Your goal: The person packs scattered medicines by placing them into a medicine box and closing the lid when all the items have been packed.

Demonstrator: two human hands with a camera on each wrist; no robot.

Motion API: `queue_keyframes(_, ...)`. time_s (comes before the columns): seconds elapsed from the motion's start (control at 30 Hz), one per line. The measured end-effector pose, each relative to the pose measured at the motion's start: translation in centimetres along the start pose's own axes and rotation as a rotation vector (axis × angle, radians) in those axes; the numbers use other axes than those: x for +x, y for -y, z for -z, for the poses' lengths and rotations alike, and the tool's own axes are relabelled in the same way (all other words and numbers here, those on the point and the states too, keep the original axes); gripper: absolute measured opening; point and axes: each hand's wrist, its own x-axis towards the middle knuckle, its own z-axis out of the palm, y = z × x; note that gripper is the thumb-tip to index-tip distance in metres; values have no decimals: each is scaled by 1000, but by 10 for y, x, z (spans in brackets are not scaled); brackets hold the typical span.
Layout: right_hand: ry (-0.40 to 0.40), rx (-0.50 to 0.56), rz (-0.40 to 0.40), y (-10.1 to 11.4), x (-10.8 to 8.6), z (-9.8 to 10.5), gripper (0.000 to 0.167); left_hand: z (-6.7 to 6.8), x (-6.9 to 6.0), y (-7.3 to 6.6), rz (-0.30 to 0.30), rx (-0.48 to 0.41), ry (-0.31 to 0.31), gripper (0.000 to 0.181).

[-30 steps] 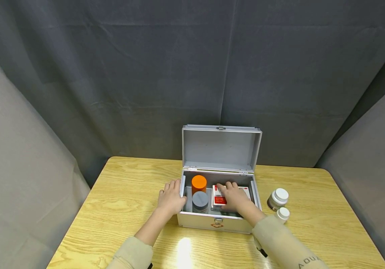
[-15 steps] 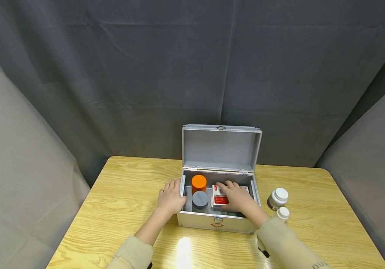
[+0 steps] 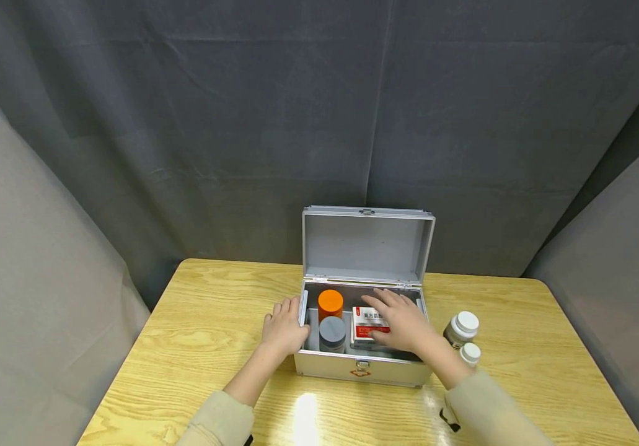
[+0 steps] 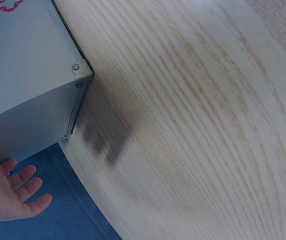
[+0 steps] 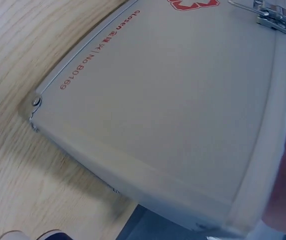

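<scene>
A red-and-white medicine box (image 3: 365, 323) is lying inside an open metal case (image 3: 321, 364), partly covered by a person's right hand (image 3: 405, 325). The fingers of that hand are spreading wide over the box, thumb hanging near its front; whether they are touching the carton is hard to tell from above. Just left of the box, a gray-lidded jar (image 3: 333, 334) is standing in front of an orange container (image 3: 330, 302). The left hand (image 3: 284, 329) is resting on the case's left wall, its thumb reaching over the rim and its four fingers extending loosely along the outside, slightly apart in the left wrist view. Behind the contents, the hinged lid (image 3: 368, 248) is standing raised. A latch (image 3: 362, 365) and a red emblem (image 3: 361, 374) are marking the front, with red lettering (image 5: 100, 50) showing in the right wrist view. To the right of the case, two white-capped bottles (image 3: 461, 330) are standing close together, the smaller partly hidden by the right forearm. All are sitting on a wood-grain table (image 3: 207, 328), while dark gray fabric (image 3: 241, 155) is hanging behind.
</scene>
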Motion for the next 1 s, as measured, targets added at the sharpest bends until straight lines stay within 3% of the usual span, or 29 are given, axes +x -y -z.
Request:
queue_keyframes(0.23,-121,-64,52,-6,-6,6,65,1,-1,0,-2,-7,-5,68)
queue_keyframes(0.43,-210,-41,49,-14,-12,12,63,1,-1,0,-7,-3,-2,68)
queue_keyframes(0.63,-303,-17,8,-25,-19,15,63,0,-1,0,-6,-6,-8,66)
queue_keyframes(1.0,-351,-7,-125,-49,-35,19,58,0,-1,0,-12,-1,-17,66)
